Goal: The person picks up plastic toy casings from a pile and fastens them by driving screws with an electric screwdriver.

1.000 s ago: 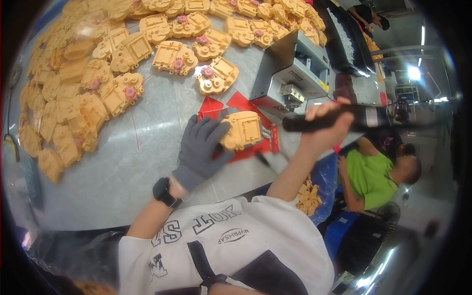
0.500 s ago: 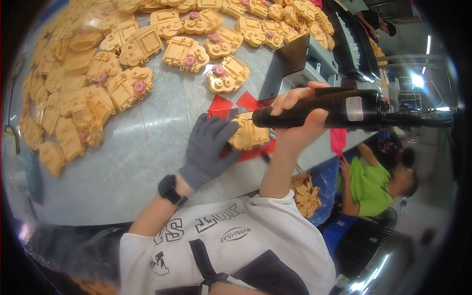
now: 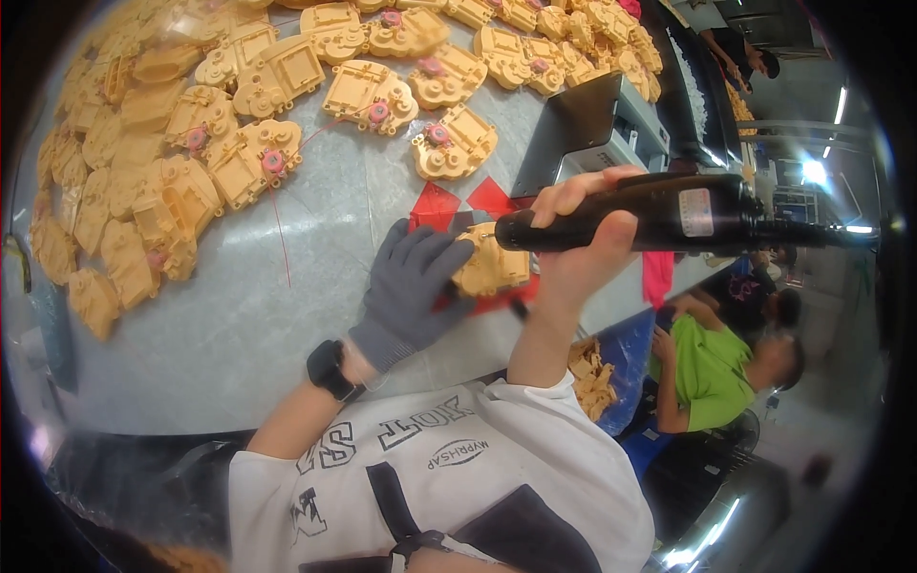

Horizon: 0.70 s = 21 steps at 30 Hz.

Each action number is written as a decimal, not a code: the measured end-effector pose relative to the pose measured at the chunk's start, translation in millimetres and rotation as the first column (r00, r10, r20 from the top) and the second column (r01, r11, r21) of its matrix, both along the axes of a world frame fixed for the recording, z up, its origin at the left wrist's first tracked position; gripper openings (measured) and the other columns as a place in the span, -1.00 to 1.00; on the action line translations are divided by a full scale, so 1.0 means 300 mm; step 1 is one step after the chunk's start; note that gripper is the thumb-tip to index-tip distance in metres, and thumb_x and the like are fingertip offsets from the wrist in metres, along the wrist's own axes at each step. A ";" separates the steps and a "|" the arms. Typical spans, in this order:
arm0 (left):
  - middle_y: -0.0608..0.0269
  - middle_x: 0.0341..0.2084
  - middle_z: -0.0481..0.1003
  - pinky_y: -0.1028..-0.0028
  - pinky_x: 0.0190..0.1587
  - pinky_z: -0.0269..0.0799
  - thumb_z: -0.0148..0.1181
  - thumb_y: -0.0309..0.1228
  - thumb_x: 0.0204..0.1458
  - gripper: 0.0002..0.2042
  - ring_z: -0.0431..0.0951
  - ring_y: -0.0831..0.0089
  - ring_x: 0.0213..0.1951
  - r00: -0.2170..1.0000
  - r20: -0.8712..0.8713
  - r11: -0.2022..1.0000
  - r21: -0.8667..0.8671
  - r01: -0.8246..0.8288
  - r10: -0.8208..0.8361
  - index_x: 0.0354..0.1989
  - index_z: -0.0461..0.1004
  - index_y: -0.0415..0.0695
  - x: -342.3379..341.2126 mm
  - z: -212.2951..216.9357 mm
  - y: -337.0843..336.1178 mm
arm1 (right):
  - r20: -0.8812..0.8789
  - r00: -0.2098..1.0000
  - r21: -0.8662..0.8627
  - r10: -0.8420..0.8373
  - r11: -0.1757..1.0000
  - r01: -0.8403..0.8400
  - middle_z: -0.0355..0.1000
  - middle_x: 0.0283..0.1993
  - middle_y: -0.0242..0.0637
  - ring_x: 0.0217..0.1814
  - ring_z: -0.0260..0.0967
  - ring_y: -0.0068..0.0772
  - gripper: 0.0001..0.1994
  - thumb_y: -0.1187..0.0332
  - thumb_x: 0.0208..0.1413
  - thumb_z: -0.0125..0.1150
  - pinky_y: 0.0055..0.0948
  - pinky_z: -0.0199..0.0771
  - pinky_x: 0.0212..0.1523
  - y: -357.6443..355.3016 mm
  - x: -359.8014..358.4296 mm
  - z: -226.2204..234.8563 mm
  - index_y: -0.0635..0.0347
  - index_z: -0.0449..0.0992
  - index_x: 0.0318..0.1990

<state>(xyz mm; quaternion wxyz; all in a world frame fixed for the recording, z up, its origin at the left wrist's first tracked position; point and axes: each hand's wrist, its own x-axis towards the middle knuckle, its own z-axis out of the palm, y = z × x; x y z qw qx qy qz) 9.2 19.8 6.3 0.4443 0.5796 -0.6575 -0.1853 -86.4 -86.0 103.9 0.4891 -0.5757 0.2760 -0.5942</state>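
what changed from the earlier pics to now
The bare right hand brought the black cylindrical handheld tool leftward, its end now over the yellow moulded plastic housing. Nothing was newly grasped or released. The grey-gloved left hand still holds the housing.

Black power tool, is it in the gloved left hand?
No, the bare right hand grips the black power tool, while the gloved left hand holds a yellow casing.

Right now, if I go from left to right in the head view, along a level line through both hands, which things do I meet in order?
Heaped yellow plastic parts → thin red thread or wire → gloved left hand → held yellow part → bare right hand → hanging pink cloth.
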 end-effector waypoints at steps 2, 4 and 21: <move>0.12 -0.14 0.32 0.05 0.14 0.02 0.30 -0.30 -0.36 -0.42 0.29 0.09 -0.04 1.000 -0.008 1.000 0.009 0.005 -0.005 -0.04 0.29 -0.08 0.005 -0.008 0.000 | 0.014 1.000 0.026 0.021 0.999 -0.021 0.24 -0.57 -0.31 -0.68 0.19 -0.44 -0.48 -0.05 -0.11 0.20 -0.52 0.25 -0.63 0.003 0.002 -0.015 0.16 0.19 -0.20; 0.13 -0.14 0.33 0.05 0.14 0.02 0.31 -0.30 -0.37 -0.41 0.29 0.09 -0.04 1.000 -0.013 1.000 0.014 -0.002 0.002 -0.04 0.30 -0.07 0.004 -0.010 0.000 | 0.036 0.999 0.053 0.039 0.998 -0.041 0.24 -0.57 -0.31 -0.68 0.19 -0.44 -0.48 -0.04 -0.12 0.21 -0.51 0.24 -0.63 0.003 0.004 -0.023 0.15 0.19 -0.21; 0.03 -0.21 0.40 0.11 0.12 0.06 0.20 -0.36 -0.21 -0.48 0.36 0.09 -0.12 0.962 -0.271 0.999 0.051 -0.003 0.017 -0.01 0.25 -0.24 -0.027 0.047 -0.032 | 0.031 0.999 -0.005 -0.010 1.000 0.010 0.27 -0.59 -0.30 -0.71 0.19 -0.47 -0.49 0.05 -0.16 0.29 -0.54 0.26 -0.68 0.011 0.023 -0.032 0.20 0.22 -0.21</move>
